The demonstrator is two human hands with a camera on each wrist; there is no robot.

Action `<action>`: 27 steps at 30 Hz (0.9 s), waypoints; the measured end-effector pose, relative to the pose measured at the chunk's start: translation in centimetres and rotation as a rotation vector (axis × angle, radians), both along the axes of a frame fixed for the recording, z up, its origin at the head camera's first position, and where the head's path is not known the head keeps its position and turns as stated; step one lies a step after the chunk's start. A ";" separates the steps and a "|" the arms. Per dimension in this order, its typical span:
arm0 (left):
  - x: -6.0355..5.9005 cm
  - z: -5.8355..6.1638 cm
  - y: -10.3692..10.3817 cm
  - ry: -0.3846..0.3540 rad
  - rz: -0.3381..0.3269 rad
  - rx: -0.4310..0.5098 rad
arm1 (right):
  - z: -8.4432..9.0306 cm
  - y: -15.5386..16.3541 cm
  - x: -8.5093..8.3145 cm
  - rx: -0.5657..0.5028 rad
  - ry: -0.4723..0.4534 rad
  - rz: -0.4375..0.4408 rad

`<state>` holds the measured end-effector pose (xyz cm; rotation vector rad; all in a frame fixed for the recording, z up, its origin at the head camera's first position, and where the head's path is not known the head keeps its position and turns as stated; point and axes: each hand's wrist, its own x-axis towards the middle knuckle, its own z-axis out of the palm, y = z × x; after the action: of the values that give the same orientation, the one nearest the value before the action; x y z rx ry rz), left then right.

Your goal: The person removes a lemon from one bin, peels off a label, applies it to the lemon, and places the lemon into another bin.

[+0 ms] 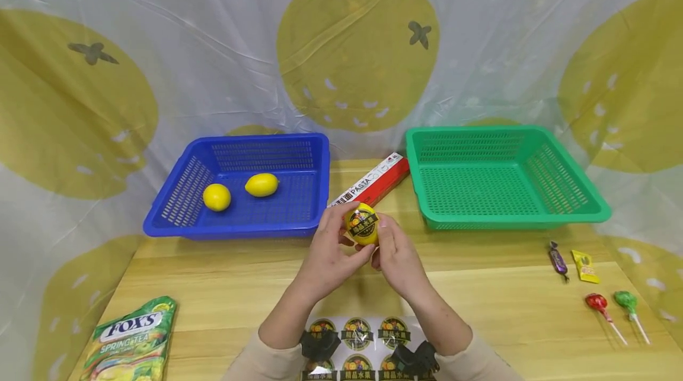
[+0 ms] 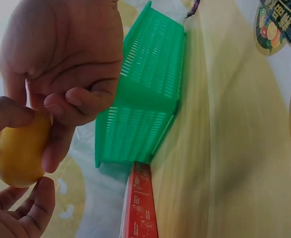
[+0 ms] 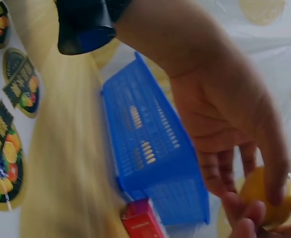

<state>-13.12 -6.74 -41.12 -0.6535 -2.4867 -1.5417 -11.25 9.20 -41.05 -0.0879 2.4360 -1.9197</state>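
Observation:
Both hands meet over the middle of the table around a yellow lemon (image 1: 356,233) that bears a round black fruit label (image 1: 364,224). My left hand (image 1: 332,253) grips the lemon from its left side, thumb below. From the right, my right hand (image 1: 399,253) holds it, with the thumb near the label's edge. In the left wrist view, fingers surround the lemon (image 2: 24,151), and its label shows only as a sliver at the side. Fingers partly cover the lemon (image 3: 254,191) in the right wrist view.
Two lemons (image 1: 262,185) lie in a blue basket (image 1: 237,230). A green basket (image 1: 512,218) stands right, a red pasta box (image 1: 381,182) between them. A label sheet (image 1: 368,339) lies in front. A FOX'S candy bag (image 1: 130,339) is left; lollipops (image 1: 596,301) and wrapped candies (image 1: 558,261) are right.

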 end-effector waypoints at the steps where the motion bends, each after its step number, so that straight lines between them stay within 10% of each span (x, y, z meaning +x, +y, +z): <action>1: 0.0 0.0 -0.1 0.000 0.002 0.002 | 0.1 0.1 0.0 0.011 -0.007 0.005; 10: -0.5 -0.4 -0.4 -0.133 -0.048 0.000 | -0.5 2.5 0.5 0.128 -0.083 -0.036; 21: -0.6 -1.0 -0.4 -0.175 -0.081 -0.051 | -1.3 11.0 1.9 0.214 -0.145 -0.492; 27: -0.5 -1.4 -0.3 -0.169 -0.117 -0.062 | -1.6 14.4 0.4 0.168 -0.181 -0.594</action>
<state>-13.66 -7.03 -42.48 -0.7179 -2.6731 -1.6288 -10.84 23.56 -42.63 0.8625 2.6763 -1.7687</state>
